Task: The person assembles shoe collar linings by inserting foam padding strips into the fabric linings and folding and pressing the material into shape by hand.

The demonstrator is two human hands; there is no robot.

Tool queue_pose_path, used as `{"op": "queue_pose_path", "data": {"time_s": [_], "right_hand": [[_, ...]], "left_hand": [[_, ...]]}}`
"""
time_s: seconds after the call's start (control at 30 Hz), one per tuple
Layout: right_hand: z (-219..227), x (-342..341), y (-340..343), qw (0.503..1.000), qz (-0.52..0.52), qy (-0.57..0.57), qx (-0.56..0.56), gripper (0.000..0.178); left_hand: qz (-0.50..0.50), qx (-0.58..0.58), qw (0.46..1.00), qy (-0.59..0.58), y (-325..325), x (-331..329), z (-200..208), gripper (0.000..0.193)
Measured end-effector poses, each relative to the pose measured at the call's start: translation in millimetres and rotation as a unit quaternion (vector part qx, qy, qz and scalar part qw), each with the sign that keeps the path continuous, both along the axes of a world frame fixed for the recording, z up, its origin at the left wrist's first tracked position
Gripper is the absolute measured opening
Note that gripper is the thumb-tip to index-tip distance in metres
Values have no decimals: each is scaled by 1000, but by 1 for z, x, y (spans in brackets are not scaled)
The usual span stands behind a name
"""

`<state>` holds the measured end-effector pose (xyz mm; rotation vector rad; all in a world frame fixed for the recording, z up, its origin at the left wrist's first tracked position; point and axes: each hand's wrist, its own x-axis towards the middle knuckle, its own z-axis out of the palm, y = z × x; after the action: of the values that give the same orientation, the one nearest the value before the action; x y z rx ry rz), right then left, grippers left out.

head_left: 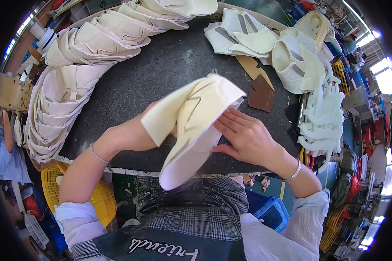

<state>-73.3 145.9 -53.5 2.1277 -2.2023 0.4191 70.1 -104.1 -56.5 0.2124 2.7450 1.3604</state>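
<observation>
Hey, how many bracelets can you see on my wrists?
2: a thin chain on your left wrist, and a silver-coloured bangle on your right wrist. Your sleeves could hide more.

A dark, curved surface bears a flat brown cut piece, with a tan one just beside it. Below the edge, a yellow mesh basket stands at lower left, and a blue basket at lower right on green floor, near pale scraps. Far left, a co-worker in a light blue top is near a wooden box and a white crate. At right are yellow baskets, cluttered shelving and bright windows.
</observation>
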Motion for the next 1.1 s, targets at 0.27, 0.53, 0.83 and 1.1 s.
{"op": "queue_pose_path", "data": {"time_s": [0.27, 0.53, 0.83, 1.1], "right_hand": [[9, 15, -33, 995, 75, 60, 15, 54], [1, 13, -32, 973, -7, -231, 3, 69], [-23, -4, -45, 811, -174, -558, -5, 32], [-4, 0, -48, 834, -54, -549, 4, 39]], "left_hand": [[-27, 4, 967, 252, 81, 43, 71, 25], [16, -406, 880, 244, 35, 3, -4, 25], [196, -172, 949, 178, 36, -4, -10, 40], [210, -206, 953, 70, 35, -24, -12, 10]]}}
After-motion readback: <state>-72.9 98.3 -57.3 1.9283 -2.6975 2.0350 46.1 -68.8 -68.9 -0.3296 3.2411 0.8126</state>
